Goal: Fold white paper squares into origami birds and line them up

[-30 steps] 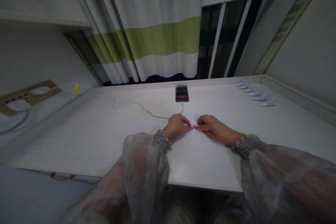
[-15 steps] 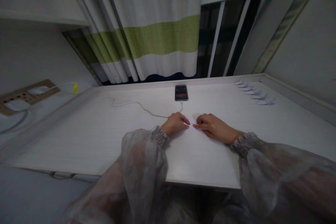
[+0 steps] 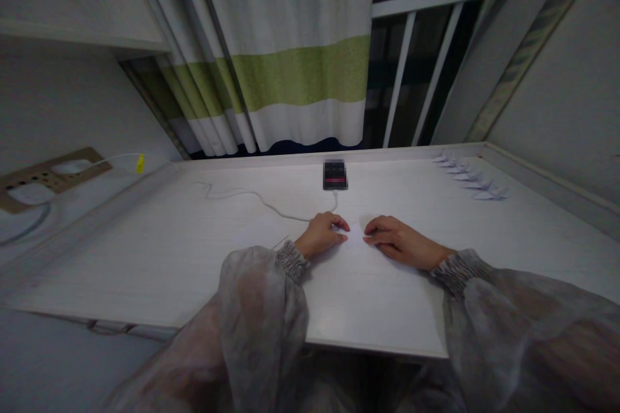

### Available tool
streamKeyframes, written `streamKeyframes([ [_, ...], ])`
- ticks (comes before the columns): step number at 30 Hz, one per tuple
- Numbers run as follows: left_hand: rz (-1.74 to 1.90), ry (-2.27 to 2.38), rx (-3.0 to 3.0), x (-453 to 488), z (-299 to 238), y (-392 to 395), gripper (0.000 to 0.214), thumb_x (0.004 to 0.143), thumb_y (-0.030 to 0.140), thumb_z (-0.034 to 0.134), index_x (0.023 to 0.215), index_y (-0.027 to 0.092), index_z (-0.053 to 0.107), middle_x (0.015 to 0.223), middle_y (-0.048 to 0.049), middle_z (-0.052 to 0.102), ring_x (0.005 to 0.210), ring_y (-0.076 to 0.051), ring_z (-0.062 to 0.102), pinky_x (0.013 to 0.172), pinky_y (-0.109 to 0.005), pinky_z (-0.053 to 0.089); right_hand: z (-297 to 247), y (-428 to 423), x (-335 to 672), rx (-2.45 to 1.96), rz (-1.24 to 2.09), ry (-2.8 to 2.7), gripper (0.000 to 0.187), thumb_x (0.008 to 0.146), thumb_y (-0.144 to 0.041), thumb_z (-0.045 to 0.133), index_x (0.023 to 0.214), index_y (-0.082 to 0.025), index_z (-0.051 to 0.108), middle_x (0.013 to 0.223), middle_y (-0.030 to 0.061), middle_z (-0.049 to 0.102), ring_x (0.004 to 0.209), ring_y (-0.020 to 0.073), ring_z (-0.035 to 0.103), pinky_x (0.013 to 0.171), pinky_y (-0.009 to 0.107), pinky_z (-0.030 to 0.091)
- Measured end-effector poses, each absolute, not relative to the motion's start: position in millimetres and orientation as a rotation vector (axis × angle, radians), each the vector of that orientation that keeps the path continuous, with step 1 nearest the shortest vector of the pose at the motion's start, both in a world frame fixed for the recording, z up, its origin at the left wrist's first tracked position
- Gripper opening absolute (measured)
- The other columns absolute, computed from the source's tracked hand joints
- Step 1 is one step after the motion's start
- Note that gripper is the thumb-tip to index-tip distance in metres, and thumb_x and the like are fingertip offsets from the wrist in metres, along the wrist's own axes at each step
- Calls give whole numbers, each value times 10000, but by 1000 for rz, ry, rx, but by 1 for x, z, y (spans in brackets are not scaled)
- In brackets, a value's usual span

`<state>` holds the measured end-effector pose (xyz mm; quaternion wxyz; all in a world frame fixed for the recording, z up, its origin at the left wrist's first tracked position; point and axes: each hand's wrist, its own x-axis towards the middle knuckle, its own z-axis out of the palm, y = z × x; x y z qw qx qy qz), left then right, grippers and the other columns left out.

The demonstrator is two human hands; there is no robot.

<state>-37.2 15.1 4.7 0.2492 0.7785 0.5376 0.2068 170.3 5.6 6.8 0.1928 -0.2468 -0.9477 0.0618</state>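
Note:
A small piece of white paper (image 3: 356, 236) lies on the white desk between my hands, hard to make out against the desktop. My left hand (image 3: 320, 234) has thumb and forefinger curled together at the paper's left edge. From the other side, the thumb and fingers of my right hand (image 3: 404, 244) pinch the right edge. Both wrists come out of grey, sheer elastic cuffs. Several folded white paper shapes with pointed tips (image 3: 469, 177) stand in a row at the back right of the desk.
Behind my hands, a blurred black device (image 3: 335, 174) is joined to a white cable (image 3: 256, 195) running left. White paper sheets (image 3: 261, 233) lie beside my left forearm. A socket strip (image 3: 53, 174) with plugs is on the left wall. A striped curtain (image 3: 300, 71) hangs beyond the desk.
My hands have moved slightly apart, the right one to the right, showing more of the paper between them. The whole view has shifted a little, with the desk lower in the picture.

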Motion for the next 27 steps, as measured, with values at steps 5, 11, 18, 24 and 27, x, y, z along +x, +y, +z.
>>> streamKeyframes([
  [5,695,1438,2249,-37,2,14,154,650,185,607,792,174,666,822,-39,600,822,-159,503,811,-299,365,11,-2,166,-653,231,-2699,243,762,-119,424,868,-138,642,885,109,544,825,182,480,743,345,401],
  [11,729,1246,2502,-32,-3,12,233,720,82,475,830,164,663,854,-59,601,852,-159,487,816,-297,384,11,-14,150,-621,234,-2739,286,762,-128,441,985,-171,615,837,93,511,808,186,448,735,361,383],
  [18,606,945,2615,-34,-1,11,238,757,167,468,924,167,639,1013,-66,587,935,-159,494,872,-296,370,13,-4,163,-802,416,-2436,233,797,-199,452,966,-197,613,846,67,466,827,168,458,747,329,407],
  [24,549,847,2577,-41,-4,21,294,763,297,516,1004,156,606,1086,-75,575,987,-155,495,891,-277,351,9,16,181,-889,655,-2471,320,710,-361,588,974,-181,611,897,63,483,865,175,489,789,330,414],
  [27,525,797,2598,-41,-5,23,286,772,300,505,1011,177,603,1102,-57,578,991,-151,497,902,-280,334,6,19,181,-856,709,-2494,328,707,-388,583,961,-183,623,911,65,499,879,173,495,803,331,412],
])
